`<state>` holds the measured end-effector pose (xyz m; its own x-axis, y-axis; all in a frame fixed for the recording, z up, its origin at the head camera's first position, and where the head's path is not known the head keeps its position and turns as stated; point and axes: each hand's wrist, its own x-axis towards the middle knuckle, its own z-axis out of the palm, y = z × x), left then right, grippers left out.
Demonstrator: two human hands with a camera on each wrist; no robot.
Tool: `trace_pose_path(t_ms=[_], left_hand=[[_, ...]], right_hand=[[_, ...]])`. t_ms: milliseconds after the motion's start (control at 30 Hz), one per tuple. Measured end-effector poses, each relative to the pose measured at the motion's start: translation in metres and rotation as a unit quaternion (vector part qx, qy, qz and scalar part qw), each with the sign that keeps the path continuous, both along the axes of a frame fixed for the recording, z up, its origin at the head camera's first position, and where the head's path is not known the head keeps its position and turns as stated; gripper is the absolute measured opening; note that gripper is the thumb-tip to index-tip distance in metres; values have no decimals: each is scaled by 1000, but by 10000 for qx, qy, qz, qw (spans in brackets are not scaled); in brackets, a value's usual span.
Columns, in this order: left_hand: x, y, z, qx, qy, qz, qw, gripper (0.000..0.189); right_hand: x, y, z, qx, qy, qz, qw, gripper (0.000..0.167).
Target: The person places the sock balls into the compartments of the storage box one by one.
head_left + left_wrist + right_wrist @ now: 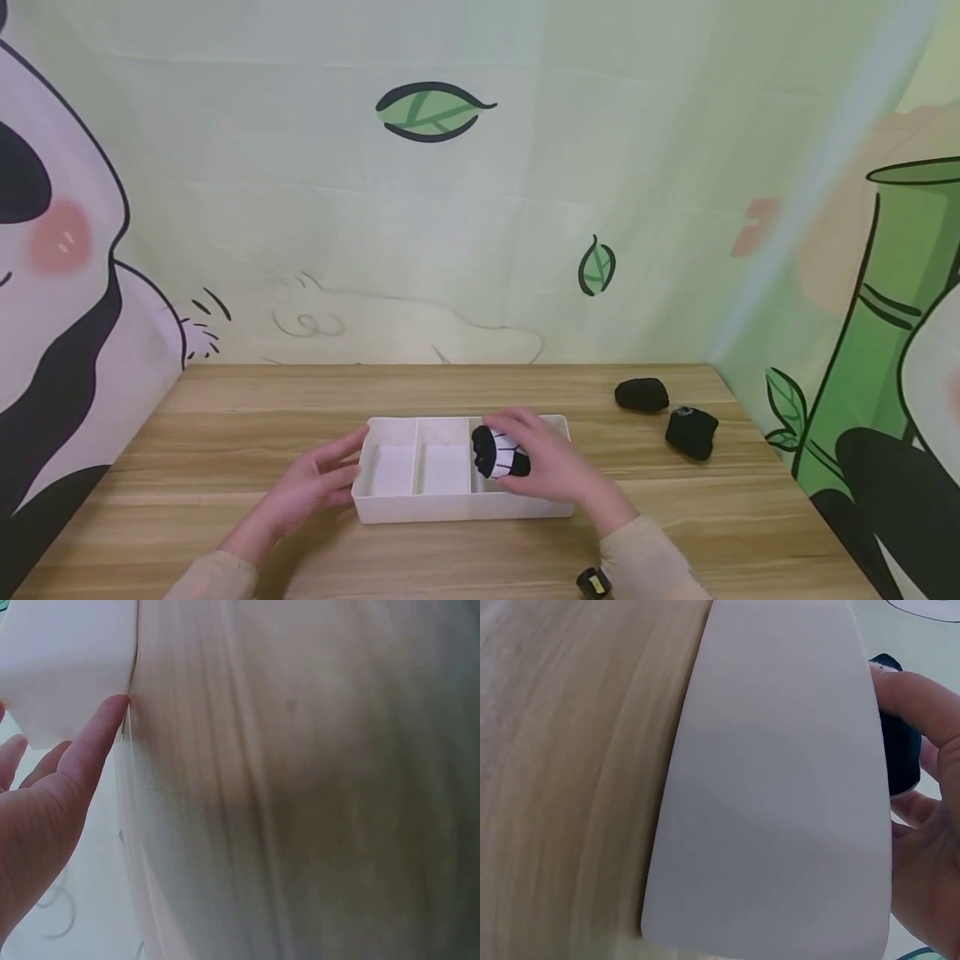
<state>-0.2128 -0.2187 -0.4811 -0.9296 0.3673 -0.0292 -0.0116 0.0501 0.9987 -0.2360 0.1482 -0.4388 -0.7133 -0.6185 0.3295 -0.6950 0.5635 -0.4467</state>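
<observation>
A white tray (461, 507) with dividers across it lies lengthwise on the wooden table. Over its right-hand compartment, my right hand (551, 458) grips a black-and-white bundle (501, 454) that looks like a rolled sock. Thumb and fingers are on opposite sides of the bundle, just above the tray's rim. In the right wrist view, the tray's outer wall (772, 780) hides part of this bundle (901, 754). At the tray's left end, my left hand (307, 483) rests its extended fingers against the wall. The left wrist view shows a fingertip (116, 705) low at the tray's side.
Two dark cloth bundles, one oblong (642, 395) and one squarer (692, 432), lie at the table's back right. A small black object with a pale yellow patch (593, 582) is beside the right sleeve (648, 558). A printed backdrop (480, 208) stands behind the table (247, 417).
</observation>
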Motion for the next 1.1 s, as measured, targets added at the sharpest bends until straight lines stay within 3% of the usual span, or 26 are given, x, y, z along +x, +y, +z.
trace_pose_path(t_ms=[667, 1100], left_hand=[[1, 0, 1, -25, -37, 32, 10000, 63], [1, 0, 1, -4, -41, 53, 10000, 64]], right_hand=[[-2, -7, -4, 123, 204, -129, 9996, 68], [-4, -6, -8, 233, 343, -8, 9991, 68]])
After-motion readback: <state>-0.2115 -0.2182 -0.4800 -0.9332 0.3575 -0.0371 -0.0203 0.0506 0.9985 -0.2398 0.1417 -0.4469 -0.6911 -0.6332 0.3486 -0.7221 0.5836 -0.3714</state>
